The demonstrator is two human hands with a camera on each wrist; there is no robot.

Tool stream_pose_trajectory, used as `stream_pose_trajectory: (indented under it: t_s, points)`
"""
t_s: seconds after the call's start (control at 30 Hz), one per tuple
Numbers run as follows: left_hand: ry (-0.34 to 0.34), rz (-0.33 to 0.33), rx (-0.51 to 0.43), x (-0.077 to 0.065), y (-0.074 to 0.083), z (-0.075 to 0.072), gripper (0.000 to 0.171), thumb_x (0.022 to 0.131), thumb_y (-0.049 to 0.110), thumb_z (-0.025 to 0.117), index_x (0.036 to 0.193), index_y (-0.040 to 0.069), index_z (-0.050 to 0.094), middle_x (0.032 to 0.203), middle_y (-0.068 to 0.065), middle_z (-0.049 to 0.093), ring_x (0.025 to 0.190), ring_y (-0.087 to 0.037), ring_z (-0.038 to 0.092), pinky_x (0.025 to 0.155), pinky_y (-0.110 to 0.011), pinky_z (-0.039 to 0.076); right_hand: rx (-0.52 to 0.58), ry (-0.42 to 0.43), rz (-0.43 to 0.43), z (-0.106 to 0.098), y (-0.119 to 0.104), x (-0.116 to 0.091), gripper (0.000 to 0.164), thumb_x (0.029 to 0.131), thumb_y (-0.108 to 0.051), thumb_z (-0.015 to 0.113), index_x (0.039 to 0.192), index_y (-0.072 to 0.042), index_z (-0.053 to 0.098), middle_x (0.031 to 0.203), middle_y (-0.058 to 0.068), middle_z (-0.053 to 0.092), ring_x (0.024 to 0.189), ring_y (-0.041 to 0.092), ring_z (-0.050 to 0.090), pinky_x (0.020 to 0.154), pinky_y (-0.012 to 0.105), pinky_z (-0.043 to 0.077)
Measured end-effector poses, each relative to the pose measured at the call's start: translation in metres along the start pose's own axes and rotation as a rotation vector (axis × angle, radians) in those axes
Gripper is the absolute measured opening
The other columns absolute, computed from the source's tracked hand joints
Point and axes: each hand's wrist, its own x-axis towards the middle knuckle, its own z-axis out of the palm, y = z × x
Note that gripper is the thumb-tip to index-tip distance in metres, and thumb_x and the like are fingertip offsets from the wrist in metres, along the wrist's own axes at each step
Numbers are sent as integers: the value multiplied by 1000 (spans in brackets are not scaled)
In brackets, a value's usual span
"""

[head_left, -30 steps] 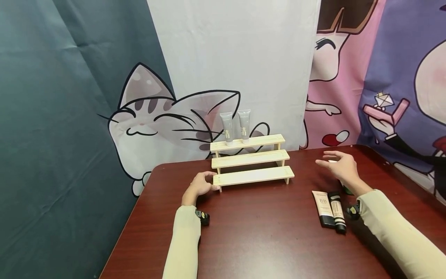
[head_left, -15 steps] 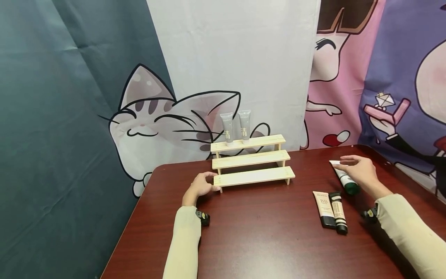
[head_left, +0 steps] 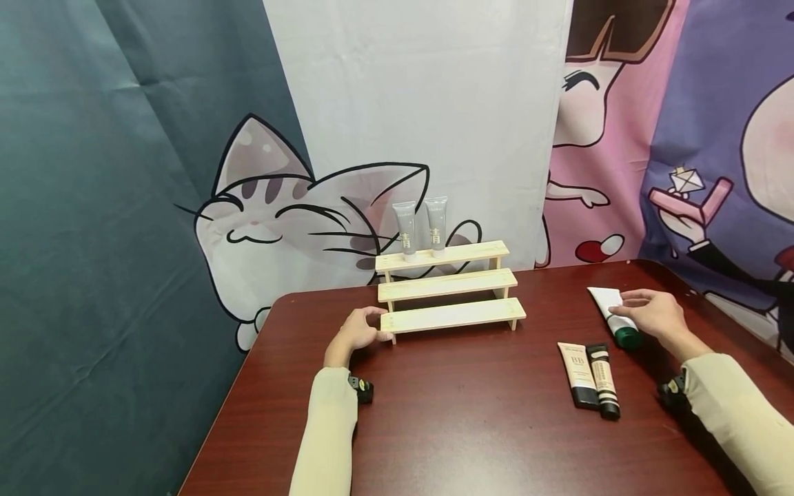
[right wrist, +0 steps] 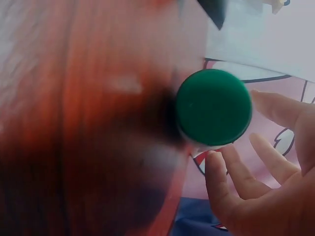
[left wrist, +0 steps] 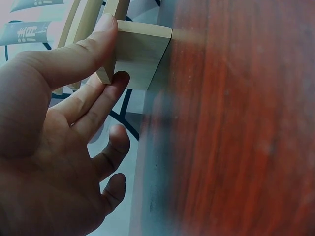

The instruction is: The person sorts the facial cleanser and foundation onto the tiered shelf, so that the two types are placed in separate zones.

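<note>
Looks like the pickup step: left hand (head_left: 356, 329) pinches wooden rack (head_left: 453, 315) by its bottom tier, right hand (head_left: 654, 313) curves at green-capped tube (head_left: 620, 326) lying right of rack, can't tell if gripped; next likely needs secure pinch, then lift.

Wood-grained, reddish-brown worktop (head_left: 446, 413) with rounded far corners; pale reflection of light (head_left: 471, 475) in its near part. Beyond it, a creased printed backdrop: teal section (head_left: 80, 241) at left, light grey section (head_left: 422, 83) at centre, pink section (head_left: 648, 103) and purple section (head_left: 701, 89) at right. Cartoon cat (head_left: 248, 207), left of centre; cartoon figures (head_left: 583, 114), far right.
</note>
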Motion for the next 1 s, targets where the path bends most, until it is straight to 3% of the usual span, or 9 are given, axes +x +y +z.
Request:
stream_pose_trajectory:
  t_s: [0.17,0.3,0.43,0.57,0.8,1.0]
  points:
    - [8,-10,-1,1,2,-2,53,76,24,85,126,17,67,138,-13,57,130,-33,48,106,-53,37,-28,3,-35,2,5,6,52,84,-26,78,119,10,62,111,30,66,110,51,53,75,38,36]
    - [14,-24,14,0,3,-3,53,76,26,85,125,19,68,138,-12,57,129,-32,49,106,-55,36,-45,-19,-33,3,6,7,56,84,-30,79,119,10,61,113,32,65,107,50,55,73,38,36]
    - [13,-26,21,-2,2,-1,53,75,27,86,125,20,68,137,-10,57,129,-32,50,105,-54,37,-33,-51,-24,6,7,5,60,83,-33,79,120,10,61,109,33,66,82,31,66,62,32,41]
    - [17,-28,18,-4,-1,3,53,74,26,87,124,19,69,135,-10,59,127,-32,51,104,-53,38,-7,-90,-9,9,10,3,64,83,-35,79,123,10,59,96,29,69,66,14,55,53,30,43]
    - [19,-22,1,-2,-4,5,52,74,26,87,122,19,69,134,-9,60,125,-31,52,104,-52,39,1,-113,29,8,11,1,70,86,-39,75,130,10,53,113,40,51,73,29,53,52,35,52]
    - [23,-23,-3,-1,-2,2,51,74,26,87,122,19,69,134,-10,59,126,-30,52,105,-50,39,37,-127,35,8,8,2,69,86,-36,75,131,12,53,109,37,52,71,26,54,51,36,54]
